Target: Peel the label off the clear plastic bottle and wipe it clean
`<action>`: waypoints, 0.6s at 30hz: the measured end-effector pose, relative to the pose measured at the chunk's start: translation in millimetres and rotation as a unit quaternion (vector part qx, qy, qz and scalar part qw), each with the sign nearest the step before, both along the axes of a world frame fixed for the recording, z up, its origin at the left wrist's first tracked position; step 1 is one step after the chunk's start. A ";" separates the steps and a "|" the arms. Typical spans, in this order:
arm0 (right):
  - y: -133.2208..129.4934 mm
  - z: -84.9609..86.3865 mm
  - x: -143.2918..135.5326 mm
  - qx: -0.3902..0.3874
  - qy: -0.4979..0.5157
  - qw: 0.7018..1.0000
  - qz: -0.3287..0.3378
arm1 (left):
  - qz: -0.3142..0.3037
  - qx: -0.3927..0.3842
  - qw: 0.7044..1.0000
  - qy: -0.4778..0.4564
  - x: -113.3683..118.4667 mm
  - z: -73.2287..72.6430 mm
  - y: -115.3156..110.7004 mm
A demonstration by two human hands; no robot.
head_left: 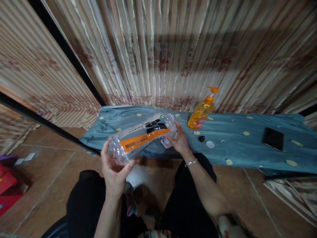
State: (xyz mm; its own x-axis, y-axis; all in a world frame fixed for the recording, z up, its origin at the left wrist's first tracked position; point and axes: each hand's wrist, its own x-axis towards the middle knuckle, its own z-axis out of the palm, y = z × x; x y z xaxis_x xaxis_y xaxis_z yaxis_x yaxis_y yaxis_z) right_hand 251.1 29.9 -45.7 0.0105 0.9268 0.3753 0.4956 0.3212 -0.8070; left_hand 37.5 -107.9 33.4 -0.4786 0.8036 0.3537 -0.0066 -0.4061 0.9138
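A large clear plastic bottle (pixel 138 138) with an orange and black label is held tilted above the cloth-covered bench. My left hand (pixel 115 165) grips its base end, thumb and fingers around it. At the upper right end, my right hand (pixel 178 138) closes around the neck. No liquid shows inside the bottle. A small white packet with a pink mark (pixel 165 142) is partly hidden below my right hand. Right of the hands, a pump bottle (pixel 200 114) of orange-yellow liquid stands on the bench.
The low bench (pixel 237 152) wears a blue-green patterned cloth. On it lie a black cap (pixel 201 138), a white disc (pixel 210 144) and a dark phone (pixel 273 138). Striped curtains (pixel 173 49) hang behind. Black poles (pixel 66 53) cross the left side. A red box (pixel 8 186) sits on the floor.
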 end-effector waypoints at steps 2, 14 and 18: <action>0.0 -0.4 0.1 0.002 0.000 1.000 -0.002 | -0.001 0.002 1.000 0.000 -0.2 -0.4 0.3; -0.2 -4.5 -1.8 -0.037 0.001 0.999 -0.026 | 0.008 -0.005 1.000 0.011 0.4 2.5 0.1; -1.3 -2.8 -0.9 -0.035 0.002 0.999 -0.016 | 0.000 -0.003 1.000 0.012 -0.1 2.8 0.3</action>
State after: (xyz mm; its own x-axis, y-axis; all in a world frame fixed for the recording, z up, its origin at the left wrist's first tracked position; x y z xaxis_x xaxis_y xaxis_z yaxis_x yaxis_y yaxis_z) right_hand 250.1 28.6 -48.5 0.0427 0.9502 0.3088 0.5015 0.2469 -0.8291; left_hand 37.4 -107.6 36.2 -0.4693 0.8062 0.3602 0.0151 -0.4006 0.9161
